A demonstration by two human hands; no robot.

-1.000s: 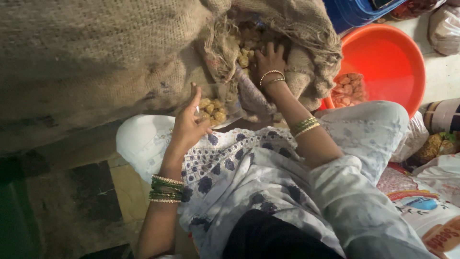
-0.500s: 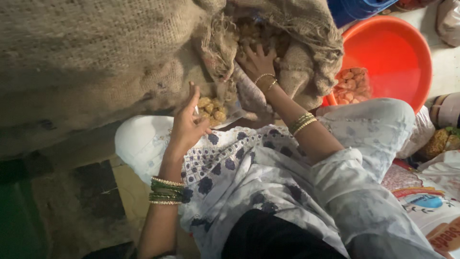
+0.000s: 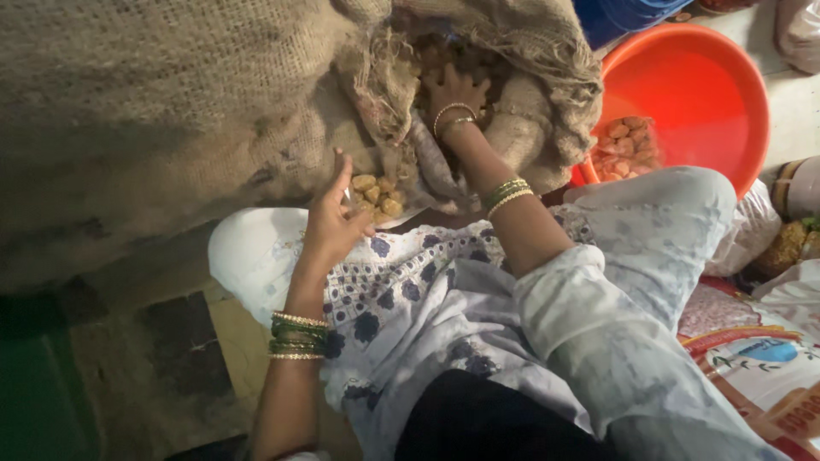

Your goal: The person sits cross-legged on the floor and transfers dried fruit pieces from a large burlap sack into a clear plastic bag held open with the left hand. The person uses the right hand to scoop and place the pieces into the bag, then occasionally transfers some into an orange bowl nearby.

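The right hand (image 3: 457,90) is pushed into the torn mouth of the big burlap sack (image 3: 171,111), fingers spread down among the brown lumps (image 3: 444,55) inside; whether it has closed on any I cannot tell, since the fingertips are buried. The left hand (image 3: 335,224) is open, palm toward the sack, fingers loosely spread and just beside a small heap of yellowish pieces (image 3: 378,194) that lies on a clear wrapper at the edge of the lap, against the sack's frayed lip.

To do this well, I judge the right hand should scoop with cupped fingers rather than pinch, so the lumps come out together and do not catch on the loose jute threads. The left hand is best kept under the opening as a guard, close to the heap. The orange tub (image 3: 683,94), with some pieces already in it, sits near on the right
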